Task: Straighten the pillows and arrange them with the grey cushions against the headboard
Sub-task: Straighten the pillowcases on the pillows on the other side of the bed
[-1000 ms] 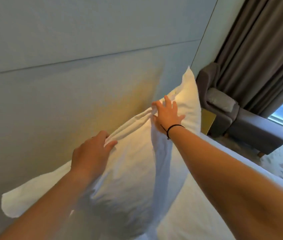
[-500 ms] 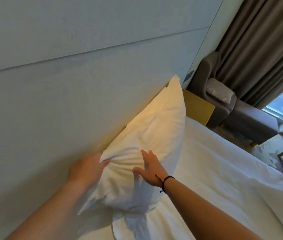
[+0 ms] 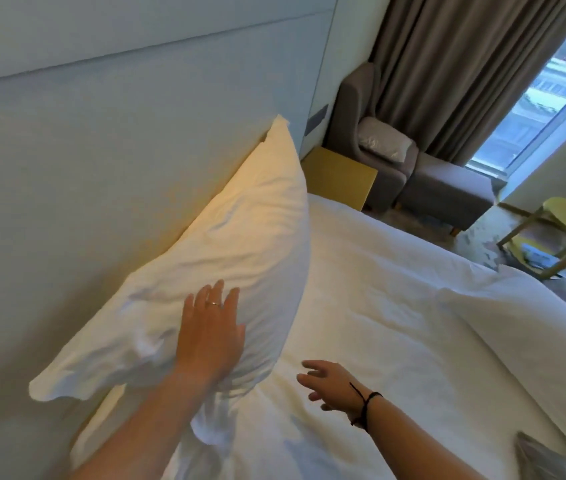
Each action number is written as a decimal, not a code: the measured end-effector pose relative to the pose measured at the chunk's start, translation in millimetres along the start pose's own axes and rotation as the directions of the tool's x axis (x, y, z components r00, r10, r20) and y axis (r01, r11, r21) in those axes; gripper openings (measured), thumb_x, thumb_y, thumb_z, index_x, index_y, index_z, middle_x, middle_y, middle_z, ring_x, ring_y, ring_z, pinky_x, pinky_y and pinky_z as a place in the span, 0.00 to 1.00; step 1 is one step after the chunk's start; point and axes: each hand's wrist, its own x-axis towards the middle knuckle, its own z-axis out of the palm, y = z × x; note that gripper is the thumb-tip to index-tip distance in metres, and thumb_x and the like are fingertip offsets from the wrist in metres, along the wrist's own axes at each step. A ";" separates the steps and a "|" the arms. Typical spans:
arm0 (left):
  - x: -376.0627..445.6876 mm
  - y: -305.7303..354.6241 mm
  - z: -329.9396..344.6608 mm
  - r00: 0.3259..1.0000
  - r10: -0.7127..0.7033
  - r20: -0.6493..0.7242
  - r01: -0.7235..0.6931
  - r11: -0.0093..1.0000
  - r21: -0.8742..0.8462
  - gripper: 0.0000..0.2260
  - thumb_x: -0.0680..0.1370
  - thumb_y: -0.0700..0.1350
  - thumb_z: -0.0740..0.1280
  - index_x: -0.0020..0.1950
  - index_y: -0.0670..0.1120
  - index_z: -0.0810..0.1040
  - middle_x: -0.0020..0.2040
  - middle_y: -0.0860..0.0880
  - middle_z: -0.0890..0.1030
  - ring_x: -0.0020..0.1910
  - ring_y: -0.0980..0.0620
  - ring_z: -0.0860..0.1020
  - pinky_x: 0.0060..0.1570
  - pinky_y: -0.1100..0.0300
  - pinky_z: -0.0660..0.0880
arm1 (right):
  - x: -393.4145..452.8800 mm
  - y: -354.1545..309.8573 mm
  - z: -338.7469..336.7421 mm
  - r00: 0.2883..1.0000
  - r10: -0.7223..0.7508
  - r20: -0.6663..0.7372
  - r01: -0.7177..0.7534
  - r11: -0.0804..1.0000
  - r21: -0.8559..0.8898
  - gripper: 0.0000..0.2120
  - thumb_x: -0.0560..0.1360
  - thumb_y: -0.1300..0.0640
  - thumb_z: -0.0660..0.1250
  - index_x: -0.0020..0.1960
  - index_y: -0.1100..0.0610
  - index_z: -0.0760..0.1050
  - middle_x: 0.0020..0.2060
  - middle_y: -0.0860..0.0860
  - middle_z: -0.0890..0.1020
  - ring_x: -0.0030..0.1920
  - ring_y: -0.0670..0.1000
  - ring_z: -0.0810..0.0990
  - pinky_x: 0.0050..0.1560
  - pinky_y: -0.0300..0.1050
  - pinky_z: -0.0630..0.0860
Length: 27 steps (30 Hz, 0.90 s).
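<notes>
Left hand (image 3: 210, 332) is flat with fingers straight, pressing on one white pillow (image 3: 233, 251) that's leaning on the headboard (image 3: 101, 150), right hand (image 3: 330, 384) hovers relaxed holding nothing over the bed (image 3: 378, 306), second pillow (image 3: 524, 327) lies off right, one grey cushion corner (image 3: 544, 459) peeking bottom right.

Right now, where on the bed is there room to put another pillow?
Bare sheet lies between the leaning pillow and a second pillow on the right. The headboard is filled along the leaning pillow, where the left hand rests. The right hand hovers open near the sheet's front.
</notes>
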 end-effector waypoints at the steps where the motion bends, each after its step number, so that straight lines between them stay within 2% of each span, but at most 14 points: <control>1: -4.3 30.8 13.3 0.995 0.096 0.033 -0.094 0.993 -0.066 0.29 0.79 0.57 0.62 0.77 0.48 0.62 0.76 0.44 0.65 0.74 0.41 0.62 0.74 0.46 0.57 | -7.9 21.6 -12.6 0.999 0.026 -0.042 -0.023 0.997 0.075 0.28 0.77 0.46 0.68 0.74 0.53 0.67 0.63 0.50 0.76 0.52 0.50 0.82 0.45 0.42 0.77; 2: -10.1 62.4 27.6 0.984 0.165 0.069 -0.153 0.976 -0.152 0.29 0.78 0.56 0.63 0.77 0.48 0.63 0.73 0.45 0.69 0.73 0.42 0.64 0.72 0.48 0.60 | -16.5 44.2 -27.4 0.994 0.054 -0.090 -0.041 0.989 0.145 0.26 0.77 0.47 0.67 0.73 0.53 0.68 0.58 0.49 0.78 0.51 0.49 0.82 0.46 0.42 0.78; 4: -25.8 124.6 54.8 0.958 0.206 0.197 -0.136 0.938 -0.319 0.29 0.78 0.57 0.63 0.77 0.50 0.62 0.70 0.48 0.72 0.71 0.46 0.66 0.69 0.51 0.66 | -34.5 95.7 -60.3 0.975 0.117 -0.186 -0.065 0.963 0.262 0.23 0.78 0.49 0.67 0.71 0.54 0.71 0.53 0.47 0.79 0.50 0.48 0.82 0.50 0.44 0.78; 7: -51.5 210.1 93.3 0.877 0.256 0.407 -0.056 0.895 -0.443 0.27 0.78 0.59 0.61 0.75 0.58 0.58 0.63 0.56 0.75 0.64 0.53 0.71 0.59 0.55 0.72 | -65.0 188.1 -106.3 0.917 0.221 -0.332 -0.077 0.915 0.397 0.19 0.78 0.51 0.67 0.68 0.54 0.73 0.56 0.51 0.80 0.56 0.50 0.79 0.58 0.49 0.76; 9: -64.6 263.4 114.3 0.812 0.291 0.506 -0.036 0.890 -0.455 0.23 0.78 0.60 0.61 0.72 0.60 0.62 0.56 0.60 0.76 0.57 0.56 0.75 0.54 0.55 0.74 | -83.5 252.1 -132.3 0.866 0.316 -0.387 -0.087 0.859 0.505 0.18 0.78 0.52 0.67 0.67 0.54 0.73 0.56 0.52 0.79 0.56 0.51 0.78 0.54 0.46 0.74; 11: -75.1 313.5 134.5 0.775 0.279 0.567 -0.003 0.899 -0.438 0.19 0.77 0.60 0.63 0.67 0.61 0.68 0.51 0.60 0.78 0.52 0.57 0.77 0.53 0.54 0.75 | -97.9 318.1 -153.0 0.834 0.398 -0.383 -0.124 0.811 0.572 0.19 0.78 0.51 0.67 0.67 0.54 0.73 0.54 0.51 0.78 0.54 0.50 0.77 0.49 0.43 0.72; 13: -84.0 364.5 159.9 0.763 0.250 0.596 0.008 0.919 -0.394 0.15 0.76 0.59 0.64 0.62 0.60 0.74 0.47 0.59 0.79 0.49 0.58 0.78 0.53 0.53 0.76 | -111.0 386.0 -173.8 0.820 0.459 -0.343 -0.170 0.766 0.620 0.20 0.78 0.50 0.67 0.68 0.54 0.72 0.53 0.50 0.76 0.50 0.47 0.76 0.45 0.41 0.72; 15: -87.9 405.7 180.9 0.761 0.244 0.601 -0.005 0.929 -0.370 0.12 0.77 0.58 0.65 0.59 0.58 0.78 0.45 0.60 0.80 0.47 0.59 0.79 0.52 0.54 0.77 | -116.3 439.6 -195.5 0.795 0.485 -0.364 -0.172 0.756 0.632 0.21 0.77 0.51 0.68 0.68 0.54 0.71 0.54 0.50 0.76 0.47 0.46 0.76 0.43 0.40 0.73; 18: -93.5 473.7 215.3 0.761 0.287 0.582 -0.061 0.924 -0.377 0.10 0.78 0.56 0.66 0.56 0.55 0.80 0.43 0.60 0.80 0.45 0.60 0.78 0.50 0.55 0.76 | -120.0 519.0 -236.8 0.719 0.505 -0.478 -0.141 0.779 0.610 0.21 0.76 0.52 0.69 0.67 0.54 0.72 0.58 0.53 0.79 0.50 0.50 0.78 0.49 0.44 0.76; 20: -98.5 523.6 242.5 0.739 0.339 0.582 -0.118 0.916 -0.383 0.10 0.78 0.57 0.65 0.55 0.55 0.80 0.44 0.60 0.80 0.44 0.60 0.78 0.48 0.55 0.76 | -122.1 571.0 -269.0 0.667 0.544 -0.509 -0.139 0.762 0.632 0.23 0.76 0.51 0.69 0.69 0.53 0.70 0.61 0.54 0.78 0.54 0.52 0.79 0.49 0.46 0.77; 23: -95.8 580.5 260.4 0.717 0.409 0.564 -0.197 0.895 -0.400 0.11 0.78 0.58 0.64 0.58 0.56 0.77 0.49 0.58 0.80 0.47 0.57 0.78 0.49 0.55 0.75 | -125.8 617.7 -316.7 0.543 0.583 -0.605 -0.097 0.759 0.644 0.25 0.77 0.51 0.69 0.71 0.54 0.68 0.65 0.55 0.76 0.60 0.54 0.77 0.56 0.50 0.76; 25: -93.7 614.0 268.2 0.704 0.453 0.547 -0.235 0.875 -0.423 0.12 0.79 0.58 0.64 0.59 0.56 0.76 0.50 0.57 0.80 0.47 0.56 0.78 0.49 0.55 0.74 | -128.4 639.9 -343.9 0.453 0.606 -0.655 -0.118 0.768 0.629 0.25 0.77 0.50 0.68 0.71 0.55 0.68 0.67 0.56 0.74 0.62 0.56 0.75 0.60 0.53 0.74; 27: -95.9 647.5 280.5 0.681 0.489 0.545 -0.251 0.855 -0.453 0.12 0.78 0.57 0.65 0.60 0.56 0.75 0.51 0.57 0.79 0.47 0.58 0.78 0.49 0.54 0.75 | -126.8 667.5 -363.6 0.387 0.613 -0.688 -0.156 0.779 0.607 0.25 0.77 0.50 0.67 0.71 0.55 0.67 0.68 0.56 0.72 0.63 0.57 0.74 0.60 0.53 0.72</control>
